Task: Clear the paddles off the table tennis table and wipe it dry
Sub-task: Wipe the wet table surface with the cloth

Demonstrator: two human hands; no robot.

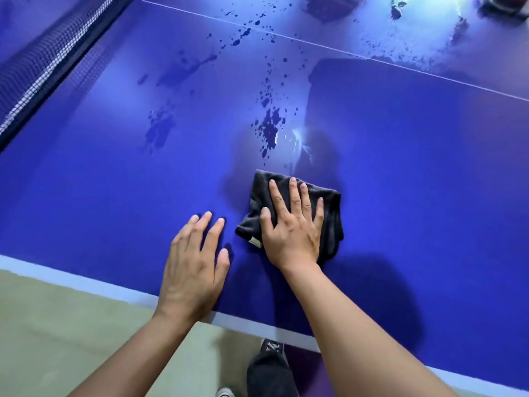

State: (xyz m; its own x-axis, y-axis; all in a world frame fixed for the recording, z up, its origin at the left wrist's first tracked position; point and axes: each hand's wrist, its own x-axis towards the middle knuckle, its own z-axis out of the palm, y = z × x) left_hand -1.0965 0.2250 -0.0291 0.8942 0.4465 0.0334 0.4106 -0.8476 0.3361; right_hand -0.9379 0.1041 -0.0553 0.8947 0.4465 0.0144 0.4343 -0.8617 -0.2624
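Observation:
A blue table tennis table [400, 173] fills the view. My right hand [292, 227] presses flat with straight fingers on a folded dark cloth [332, 213] lying on the tabletop near the front edge. My left hand [194, 265] rests flat on the bare tabletop just left of the cloth, fingers spread. Water drops and wet patches [269, 130] are scattered over the surface beyond the cloth, reaching to the white centre line [343, 51]. No paddle is clearly in view.
The net [43, 67] runs along the upper left. The table's white front edge [86, 280] crosses the lower left, with pale floor below it. My shoe and dark trouser leg [269, 365] stand under the edge. Blurred dark shapes [503, 4] sit at the top right.

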